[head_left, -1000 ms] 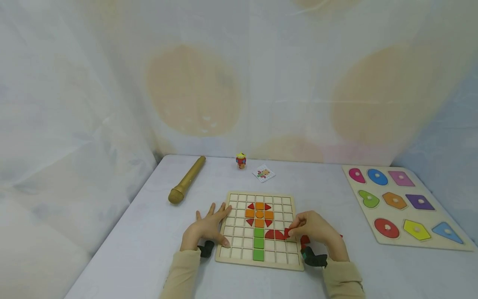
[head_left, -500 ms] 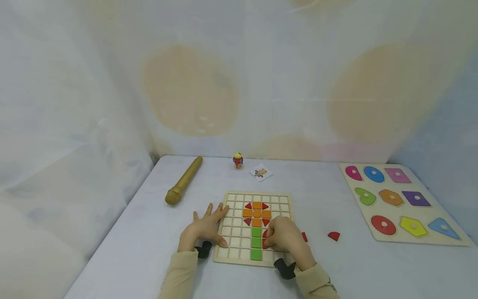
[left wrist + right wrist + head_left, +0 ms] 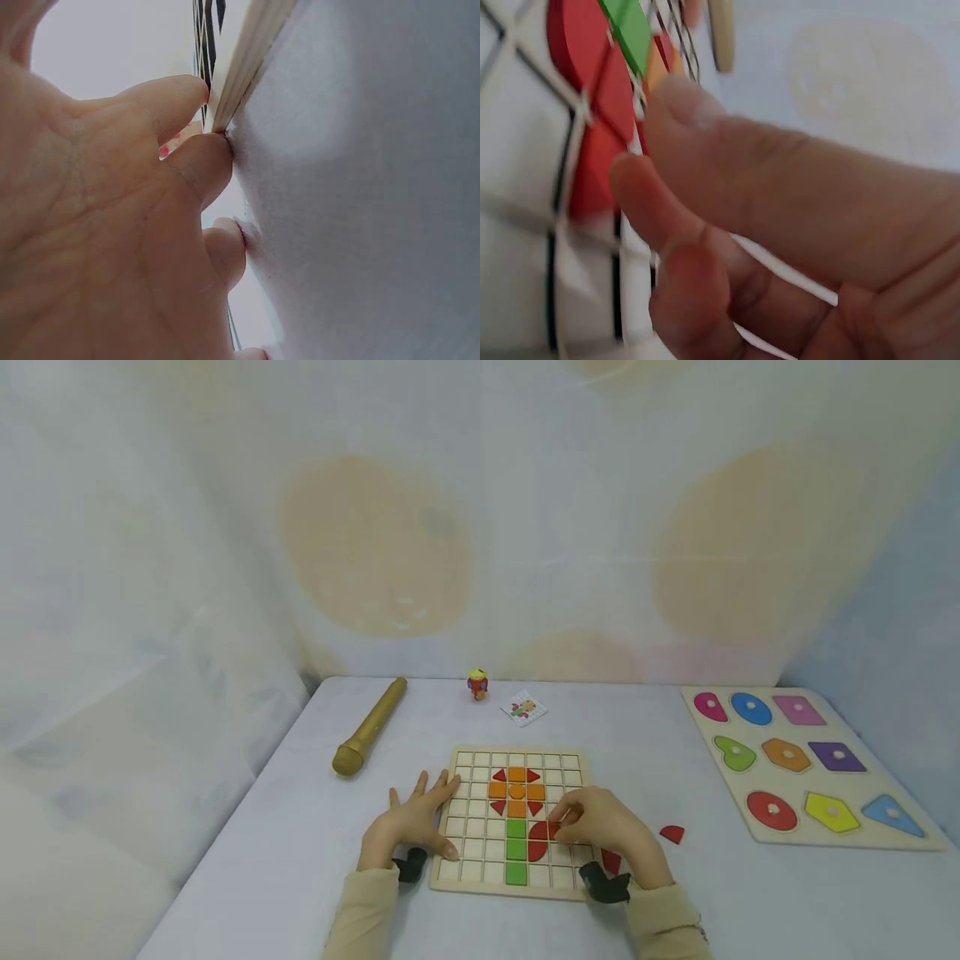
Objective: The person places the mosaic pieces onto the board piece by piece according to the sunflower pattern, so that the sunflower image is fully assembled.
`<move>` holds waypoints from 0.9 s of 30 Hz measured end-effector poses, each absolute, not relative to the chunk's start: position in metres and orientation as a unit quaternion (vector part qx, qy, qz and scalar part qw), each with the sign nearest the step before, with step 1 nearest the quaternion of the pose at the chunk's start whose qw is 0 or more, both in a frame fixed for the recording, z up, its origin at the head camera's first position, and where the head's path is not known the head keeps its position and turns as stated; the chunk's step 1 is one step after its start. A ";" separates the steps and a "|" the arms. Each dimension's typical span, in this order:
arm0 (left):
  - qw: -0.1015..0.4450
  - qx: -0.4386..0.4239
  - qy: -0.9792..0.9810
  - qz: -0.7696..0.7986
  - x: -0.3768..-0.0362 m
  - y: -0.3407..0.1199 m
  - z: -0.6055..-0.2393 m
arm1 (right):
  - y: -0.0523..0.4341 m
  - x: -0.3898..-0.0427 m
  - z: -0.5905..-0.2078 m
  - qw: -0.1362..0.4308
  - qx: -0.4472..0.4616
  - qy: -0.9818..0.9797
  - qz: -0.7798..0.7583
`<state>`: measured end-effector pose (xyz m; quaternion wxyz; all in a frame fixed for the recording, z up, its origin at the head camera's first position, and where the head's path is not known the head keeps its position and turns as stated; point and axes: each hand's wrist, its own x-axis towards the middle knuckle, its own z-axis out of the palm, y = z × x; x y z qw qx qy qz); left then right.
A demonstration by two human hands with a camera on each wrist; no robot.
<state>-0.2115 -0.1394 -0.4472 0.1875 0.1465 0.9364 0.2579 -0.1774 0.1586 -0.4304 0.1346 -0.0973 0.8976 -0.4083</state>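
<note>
Spread flat, my left hand (image 3: 411, 822) rests at the left edge of the wooden grid board (image 3: 471, 887), thumb and fingertips on its rim. The left wrist view shows the palm (image 3: 90, 195) beside the board's side (image 3: 240, 60). My right hand (image 3: 603, 822) reaches over the board's right half, its thumb and index finger apart around a red tile (image 3: 553, 831). In the right wrist view the index fingertip is right at that red tile (image 3: 594, 169). Two red tiles sit left of it, by a column of green tiles (image 3: 516, 850). Orange tiles (image 3: 497, 790) and red triangles form a flower above.
One red quarter-circle tile (image 3: 672, 834) lies right of the board; another red tile (image 3: 611, 861) lies by my right wrist. Behind are a pattern card (image 3: 523, 708), a small figurine (image 3: 477, 685) and a gold microphone (image 3: 369, 727). A shape puzzle board (image 3: 757, 756) lies far right.
My right hand moved left to the green column, then back right to the nearby red tile. A red tile now sits in the square below the first. My left hand stayed put.
</note>
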 end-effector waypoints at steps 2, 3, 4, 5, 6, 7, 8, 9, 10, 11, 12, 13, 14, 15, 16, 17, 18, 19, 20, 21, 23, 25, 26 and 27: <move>0.186 0.146 0.936 0.260 -0.211 -0.139 -0.447 | 0.177 -0.181 -0.434 0.150 -0.112 0.882 -0.433; 0.187 0.146 0.936 0.260 -0.211 -0.139 -0.447 | 0.186 -0.182 -0.436 0.160 -0.117 0.873 -0.445; 0.187 0.147 0.936 0.261 -0.211 -0.139 -0.446 | 0.194 -0.184 -0.438 0.171 -0.123 0.863 -0.459; 0.188 0.147 0.935 0.261 -0.211 -0.139 -0.446 | 0.203 -0.184 -0.441 0.180 -0.130 0.853 -0.473; 0.190 0.146 0.935 0.262 -0.211 -0.139 -0.446 | 0.210 -0.185 -0.444 0.187 -0.131 0.845 -0.483; 0.191 0.146 0.935 0.262 -0.211 -0.139 -0.446 | 0.216 -0.185 -0.446 0.192 -0.126 0.842 -0.488; 0.192 0.145 0.935 0.261 -0.211 -0.139 -0.447 | 0.221 -0.184 -0.447 0.192 -0.120 0.843 -0.488; 0.192 0.145 0.935 0.260 -0.211 -0.139 -0.447 | 0.225 -0.184 -0.447 0.191 -0.115 0.847 -0.483; 0.191 0.145 0.936 0.259 -0.211 -0.139 -0.447 | 0.228 -0.183 -0.448 0.187 -0.111 0.854 -0.473; 0.191 0.145 0.936 0.258 -0.211 -0.139 -0.447 | 0.230 -0.183 -0.447 0.180 -0.101 0.865 -0.457; 0.190 0.146 0.936 0.257 -0.211 -0.139 -0.447 | 0.230 -0.182 -0.446 0.173 -0.089 0.878 -0.437; 0.190 0.146 0.936 0.256 -0.211 -0.139 -0.447 | 0.230 -0.182 -0.445 0.166 -0.079 0.891 -0.414; 0.189 0.146 0.937 0.256 -0.211 -0.139 -0.447 | 0.229 -0.182 -0.444 0.158 -0.071 0.903 -0.393; 0.188 0.146 0.937 0.256 -0.211 -0.139 -0.447 | 0.228 -0.182 -0.444 0.155 -0.064 0.911 -0.376; 0.188 0.146 0.937 0.256 -0.211 -0.139 -0.446 | 0.226 -0.182 -0.443 0.151 -0.057 0.918 -0.361; 0.188 0.147 0.937 0.257 -0.211 -0.139 -0.447 | 0.225 -0.182 -0.443 0.149 -0.049 0.923 -0.351; 0.187 0.147 0.937 0.257 -0.212 -0.139 -0.447 | 0.223 -0.183 -0.442 0.146 -0.042 0.927 -0.342; 0.187 0.147 0.937 0.257 -0.212 -0.139 -0.447 | 0.222 -0.183 -0.442 0.145 -0.037 0.930 -0.335; 0.186 0.147 0.937 0.257 -0.212 -0.139 -0.446 | 0.221 -0.183 -0.442 0.146 -0.034 0.930 -0.334; 0.185 0.147 0.937 0.256 -0.212 -0.140 -0.446 | 0.220 -0.184 -0.442 0.147 -0.034 0.930 -0.334; 0.186 0.146 0.937 0.256 -0.212 -0.140 -0.447 | 0.219 -0.184 -0.442 0.147 -0.039 0.930 -0.335; 0.187 0.146 0.937 0.257 -0.212 -0.140 -0.447 | 0.219 -0.183 -0.442 0.148 -0.046 0.927 -0.341; 0.188 0.146 0.937 0.257 -0.212 -0.140 -0.447 | 0.219 -0.183 -0.443 0.147 -0.049 0.926 -0.344; 0.188 0.146 0.937 0.256 -0.212 -0.140 -0.447 | 0.219 -0.183 -0.443 0.145 -0.049 0.926 -0.346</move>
